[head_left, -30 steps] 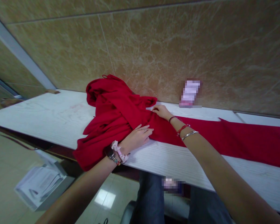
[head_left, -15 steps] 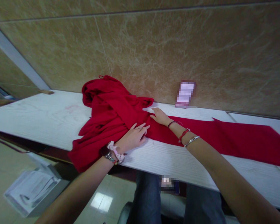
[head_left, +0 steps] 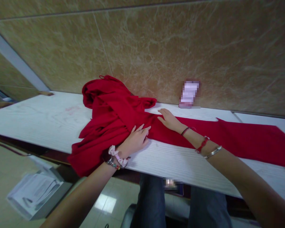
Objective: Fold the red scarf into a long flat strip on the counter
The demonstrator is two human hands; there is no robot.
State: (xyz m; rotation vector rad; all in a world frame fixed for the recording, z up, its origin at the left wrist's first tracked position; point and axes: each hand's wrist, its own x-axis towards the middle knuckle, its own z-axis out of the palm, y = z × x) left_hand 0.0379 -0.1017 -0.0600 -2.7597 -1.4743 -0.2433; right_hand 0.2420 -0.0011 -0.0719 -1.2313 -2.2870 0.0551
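A red garment (head_left: 109,107) lies bunched at the left of the white table (head_left: 47,117), its lower folds hanging over the front edge. From it a flat strip of the same red cloth (head_left: 237,137) stretches to the right. My left hand (head_left: 135,141) rests on the near side of the cloth, fingers spread, the palm partly over the table edge side. My right hand (head_left: 169,120) lies on the strip just to the right, its fingers apart and pointing toward the bunched part. Neither hand grips the fabric.
A phone with a blurred screen (head_left: 190,94) leans against the tiled wall (head_left: 156,57) behind the table. On the floor at the left stands a white box (head_left: 35,196) with papers in it. A second blurred device (head_left: 173,187) is below the table's front edge, between my legs.
My right hand has slid a little to the right along the strip, its forearm swinging the same way. My left hand and the red garment stay in nearly the same place.
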